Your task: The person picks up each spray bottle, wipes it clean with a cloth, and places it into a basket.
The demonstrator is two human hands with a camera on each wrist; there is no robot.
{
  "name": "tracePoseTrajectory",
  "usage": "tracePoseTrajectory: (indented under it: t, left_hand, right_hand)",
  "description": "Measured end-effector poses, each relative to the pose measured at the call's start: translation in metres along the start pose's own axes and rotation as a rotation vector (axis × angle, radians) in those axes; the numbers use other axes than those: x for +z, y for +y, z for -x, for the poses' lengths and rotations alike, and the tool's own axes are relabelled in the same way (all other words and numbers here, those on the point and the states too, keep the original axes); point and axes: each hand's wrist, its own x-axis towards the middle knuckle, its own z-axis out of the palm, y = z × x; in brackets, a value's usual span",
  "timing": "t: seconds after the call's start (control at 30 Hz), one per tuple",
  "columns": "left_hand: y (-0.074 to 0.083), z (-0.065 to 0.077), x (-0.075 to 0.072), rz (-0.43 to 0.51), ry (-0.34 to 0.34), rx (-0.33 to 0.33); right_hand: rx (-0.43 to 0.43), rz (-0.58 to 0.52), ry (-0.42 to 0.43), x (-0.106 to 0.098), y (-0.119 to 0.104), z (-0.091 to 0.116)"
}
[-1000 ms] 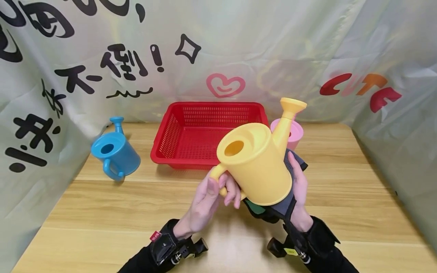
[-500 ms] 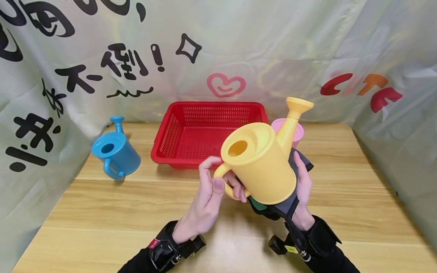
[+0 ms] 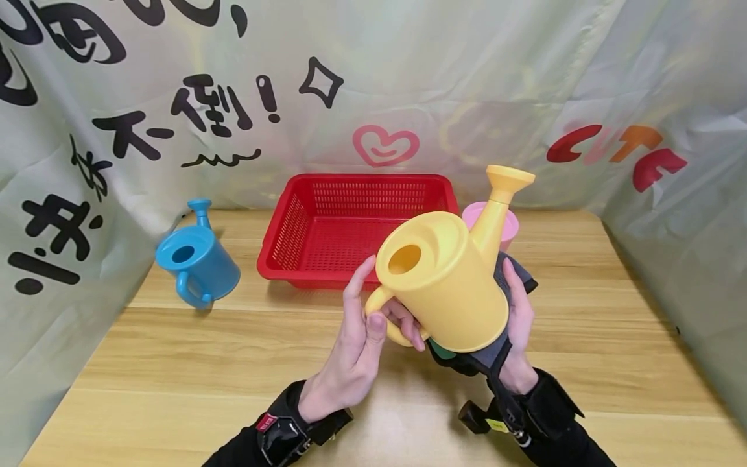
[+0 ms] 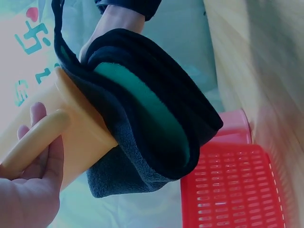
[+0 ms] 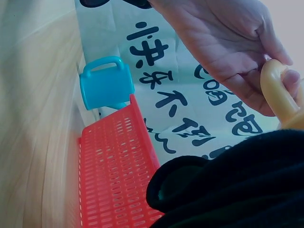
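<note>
Hands: The left hand [image 3: 347,363] holds the yellow watering can [image 3: 455,305] by its handle, some fingers curled through the loop, the index finger raised beside the body; the right hand [image 3: 516,324] grips a dark cloth [image 3: 490,353] against the can's lower side, most of its fingers hidden
Yellow can: Held in the air above the desk [image 3: 175,370], before the near right corner of a red basket [image 3: 315,279] as the head camera sees it
Axis and aim: The body tilts, its long axis running from a base at lower right to a top at upper left; the spout points up, away and to the right, the handle toward the left hand
Neighbours: A blue watering can [image 3: 213,266] sits left of the basket, spout to the back; a pink vessel [image 3: 508,227], partly hidden, is just beside the basket's right side
Writing: Black characters on the pale sheet [image 3: 467,65] include "快乐不倒" and an exclamation mark; coloured letters at right read "CUTE"
Wrist labels: A red tag [image 3: 266,422] on the left, a yellow label [image 3: 498,425] on the right, both too small to read
</note>
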Motion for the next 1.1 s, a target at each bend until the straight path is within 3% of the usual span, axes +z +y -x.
tracePoseTrajectory:
  t: [0.4, 0.63, 0.87, 1.1]
  left_hand:
    - [0.0018, 0.0006, 0.0029, 0.011, 0.020, -0.028]
    - [0.0012, 0.0014, 0.0030, 0.017, 0.018, -0.026]
    - [0.0011, 0.0005, 0.0008, 0.025, 0.005, -0.022]
    - [0.0013, 0.0003, 0.0001, 0.042, 0.006, -0.019]
  right_hand:
    - [0.020, -0.047, -0.009, 0.0002, -0.0006, 0.0012]
    - [0.008, 0.031, 0.013, -0.0006, -0.0015, 0.0008]
    - [-0.008, 0.022, 0.007, -0.0013, -0.0001, -0.0003]
    - [-0.037, 0.141, 0.069, -0.0002, -0.0005, 0.0009]
